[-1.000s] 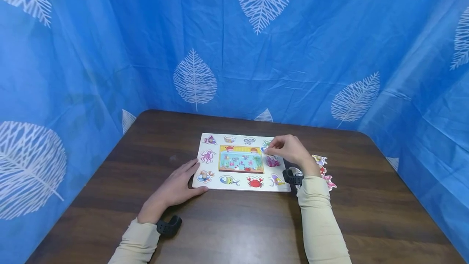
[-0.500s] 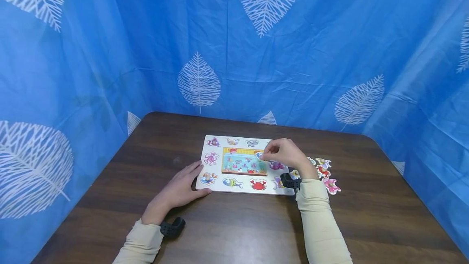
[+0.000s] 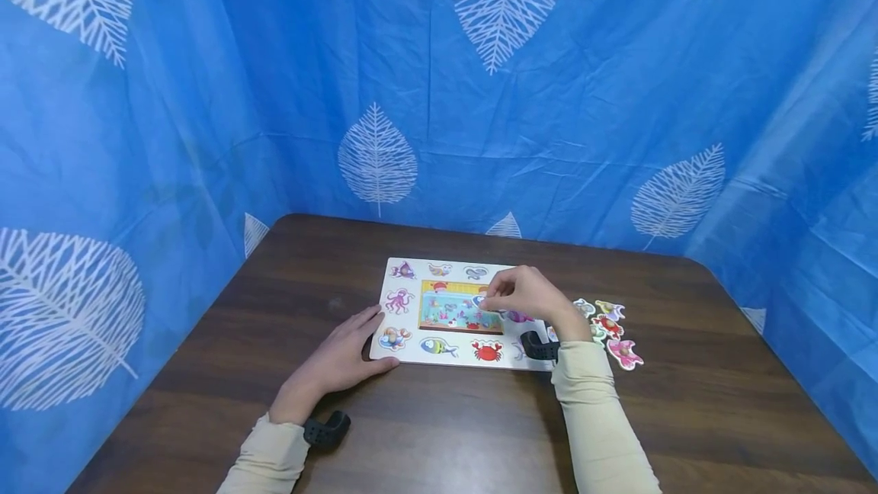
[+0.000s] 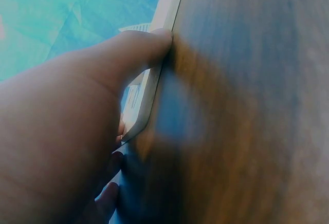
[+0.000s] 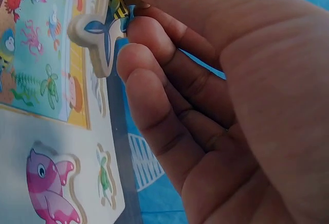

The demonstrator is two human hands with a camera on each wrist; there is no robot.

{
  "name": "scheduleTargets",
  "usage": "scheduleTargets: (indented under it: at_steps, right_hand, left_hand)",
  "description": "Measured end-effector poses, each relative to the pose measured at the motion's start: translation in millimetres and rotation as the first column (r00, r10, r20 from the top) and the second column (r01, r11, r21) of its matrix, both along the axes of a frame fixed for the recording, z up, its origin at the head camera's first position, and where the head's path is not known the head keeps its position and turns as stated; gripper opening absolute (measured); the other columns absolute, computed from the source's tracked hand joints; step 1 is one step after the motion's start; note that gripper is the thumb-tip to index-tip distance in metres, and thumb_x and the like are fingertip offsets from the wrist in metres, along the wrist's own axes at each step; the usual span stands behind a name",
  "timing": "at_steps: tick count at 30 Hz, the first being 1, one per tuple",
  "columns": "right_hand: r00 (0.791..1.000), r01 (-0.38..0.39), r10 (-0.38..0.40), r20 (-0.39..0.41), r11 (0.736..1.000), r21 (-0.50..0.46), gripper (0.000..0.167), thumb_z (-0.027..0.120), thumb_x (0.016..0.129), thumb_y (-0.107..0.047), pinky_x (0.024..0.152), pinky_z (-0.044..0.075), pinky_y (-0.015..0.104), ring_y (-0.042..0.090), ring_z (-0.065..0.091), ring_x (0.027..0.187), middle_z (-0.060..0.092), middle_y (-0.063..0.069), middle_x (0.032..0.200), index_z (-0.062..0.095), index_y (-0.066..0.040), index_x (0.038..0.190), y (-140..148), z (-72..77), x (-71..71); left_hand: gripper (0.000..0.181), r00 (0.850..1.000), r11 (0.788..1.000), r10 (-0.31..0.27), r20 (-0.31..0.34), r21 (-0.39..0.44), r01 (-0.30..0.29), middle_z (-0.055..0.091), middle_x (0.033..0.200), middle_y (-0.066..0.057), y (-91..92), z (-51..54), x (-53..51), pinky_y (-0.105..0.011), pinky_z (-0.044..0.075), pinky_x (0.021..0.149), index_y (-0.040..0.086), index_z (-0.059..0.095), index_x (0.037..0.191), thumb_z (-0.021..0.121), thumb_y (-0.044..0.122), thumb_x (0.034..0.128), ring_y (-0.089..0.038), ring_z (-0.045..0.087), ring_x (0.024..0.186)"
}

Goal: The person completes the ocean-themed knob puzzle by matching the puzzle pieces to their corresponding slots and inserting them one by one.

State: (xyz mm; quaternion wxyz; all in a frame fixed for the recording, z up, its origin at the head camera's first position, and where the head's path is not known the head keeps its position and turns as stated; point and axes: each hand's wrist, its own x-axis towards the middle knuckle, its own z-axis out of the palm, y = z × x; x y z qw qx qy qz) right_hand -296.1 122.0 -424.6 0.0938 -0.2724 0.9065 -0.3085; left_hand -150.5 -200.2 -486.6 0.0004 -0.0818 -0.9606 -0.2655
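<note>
Your puzzle board [image 3: 458, 271] lies flat on the desk [image 3: 439, 433], its sea-animal cutouts ringing a central aquarium picture [image 3: 449, 307]; the pink fish cutout [image 5: 43, 178] and turtle cutout [image 5: 104, 175] show printed pictures inside. Your right hand [image 3: 531, 297] pinches a striped fish piece [image 5: 105, 34] between thumb and fingers, over the right part of the aquarium picture. Your left hand [image 3: 339, 354] touches the near-left corner, thumb apart from its extended fingers. Loose pieces [image 3: 608, 325] lie right of the board, by your right wrist.
</note>
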Motion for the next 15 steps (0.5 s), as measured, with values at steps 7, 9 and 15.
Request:
scheduleTargets:
  at_steps: [7, 9, 15]
  right_hand:
    - [0.999, -0.027, 0.027, 0.021, 1.0, -0.004, 0.017, 0.088, 0.083, -0.032, 0.064, 0.049, 0.033, 0.018, 0.057, 0.074, 0.069, -0.003, 0.08, 0.076, -0.021, 0.087, -6.1, 0.6, 2.7]
    - [0.999, -0.029, 0.029, 0.026, 1.0, -0.007, 0.017, 0.088, 0.082, -0.032, 0.06, 0.048, 0.033, 0.018, 0.057, 0.071, 0.068, -0.003, 0.079, 0.076, -0.021, 0.086, -6.5, 0.4, 3.0]
    - [0.997, -0.07, 0.07, 0.039, 0.998, -0.01, 0.017, 0.087, 0.084, -0.032, 0.057, 0.046, 0.032, 0.017, 0.055, 0.069, 0.067, -0.003, 0.076, 0.074, -0.021, 0.085, -9.6, -1.8, 2.3]
  left_hand:
    - [0.093, 1.0, 1.0, 0.008, 0.005, -0.003, -0.008, 0.033, 0.167, -0.014, 0.3, 0.0, 0.2, -0.061, 0.035, 0.118, 0.004, 0.039, 0.158, 0.076, 0.054, 0.0889, -0.039, 0.034, 0.152]
    - [0.093, 1.0, 1.0, 0.009, 0.008, -0.002, -0.009, 0.033, 0.167, -0.013, 0.7, -0.6, -0.6, -0.061, 0.035, 0.118, 0.004, 0.039, 0.158, 0.076, 0.055, 0.0887, -0.039, 0.034, 0.152]
    - [0.093, 1.0, 1.0, 0.013, 0.005, 0.0, -0.013, 0.034, 0.167, -0.013, 0.8, -0.1, -1.0, -0.061, 0.035, 0.118, 0.004, 0.04, 0.158, 0.076, 0.055, 0.0885, -0.039, 0.033, 0.152]
